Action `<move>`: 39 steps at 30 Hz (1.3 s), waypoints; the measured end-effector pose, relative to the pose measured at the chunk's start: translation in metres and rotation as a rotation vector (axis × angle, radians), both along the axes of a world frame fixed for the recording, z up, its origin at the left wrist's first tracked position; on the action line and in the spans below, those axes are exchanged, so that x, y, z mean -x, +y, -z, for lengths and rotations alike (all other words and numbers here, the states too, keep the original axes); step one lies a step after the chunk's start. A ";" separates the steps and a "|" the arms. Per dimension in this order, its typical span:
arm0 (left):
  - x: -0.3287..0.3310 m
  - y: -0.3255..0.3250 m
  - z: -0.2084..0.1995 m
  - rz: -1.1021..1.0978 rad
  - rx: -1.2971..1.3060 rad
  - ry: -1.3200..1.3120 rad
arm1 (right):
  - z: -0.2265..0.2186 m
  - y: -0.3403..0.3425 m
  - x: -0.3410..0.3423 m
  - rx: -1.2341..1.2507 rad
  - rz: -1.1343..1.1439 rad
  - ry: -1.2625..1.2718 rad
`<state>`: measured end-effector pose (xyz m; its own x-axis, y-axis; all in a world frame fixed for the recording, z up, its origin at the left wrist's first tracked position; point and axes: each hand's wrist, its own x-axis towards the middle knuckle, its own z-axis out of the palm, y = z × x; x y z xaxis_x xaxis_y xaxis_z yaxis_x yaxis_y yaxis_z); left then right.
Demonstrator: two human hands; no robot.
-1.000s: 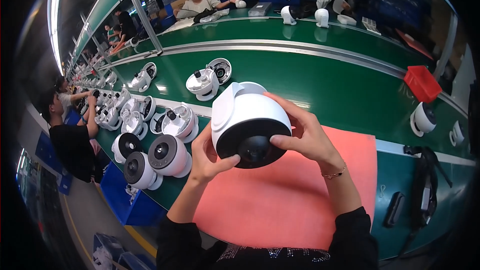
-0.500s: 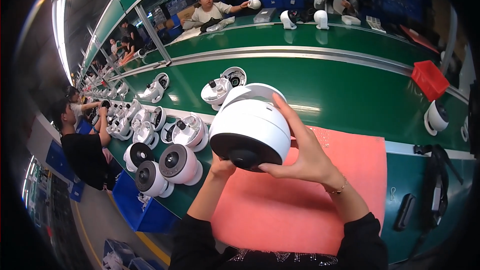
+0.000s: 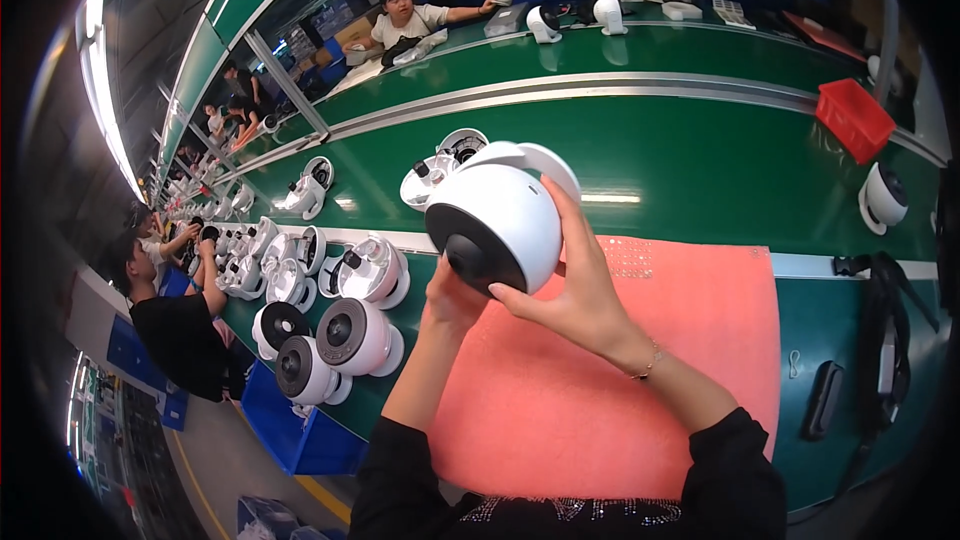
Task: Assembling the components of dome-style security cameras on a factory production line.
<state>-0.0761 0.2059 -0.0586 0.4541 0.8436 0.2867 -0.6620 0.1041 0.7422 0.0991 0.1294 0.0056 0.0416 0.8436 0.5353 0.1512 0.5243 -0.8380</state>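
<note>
Right hand (image 3: 582, 302) is gripping a round white camera (image 3: 505, 208), left hand (image 3: 457, 300) is cupping it low down, half hiding, and it's hovering by the far edge of the pink mat (image 3: 620, 405).

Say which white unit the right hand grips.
The central white unit, raised in the right hand; the near-left white units rest on the green bench.

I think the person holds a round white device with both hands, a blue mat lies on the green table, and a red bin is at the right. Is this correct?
Almost: in the head view the mat is pink, not blue. It lies on the green table, the left hand and right hand hold the round device, and the red bin is at the right.
</note>
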 end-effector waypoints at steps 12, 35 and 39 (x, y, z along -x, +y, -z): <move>-0.045 0.001 -0.058 0.049 0.243 0.307 | 0.014 0.025 -0.013 0.134 0.076 0.278; -0.021 0.146 0.057 -0.692 0.350 0.004 | 0.058 0.067 -0.149 0.542 1.056 0.196; -0.014 0.127 0.017 -0.642 0.267 0.220 | 0.036 0.046 -0.116 -0.033 0.870 -0.568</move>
